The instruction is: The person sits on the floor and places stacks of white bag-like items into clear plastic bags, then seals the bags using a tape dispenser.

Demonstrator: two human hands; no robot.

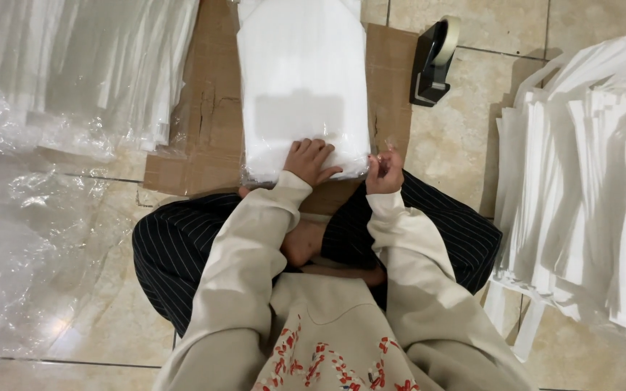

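Centrally, white bagged bundle [302,87] on cardboard sheet [211,130], left hand [311,161] flat, fingers spread on its near edge, right hand [384,171] pinching the near right corner (fingers curled), tape dispenser [432,61] beyond, bare tile [458,130] between it and white stack [588,181].

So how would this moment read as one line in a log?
left hand: flat on bagged white stack | right hand: pinched at bag's near corner | stack on cardboard | tape dispenser beyond

A black tape dispenser [434,61], flattened cardboard [204,123], and seemingly white bags [588,181].
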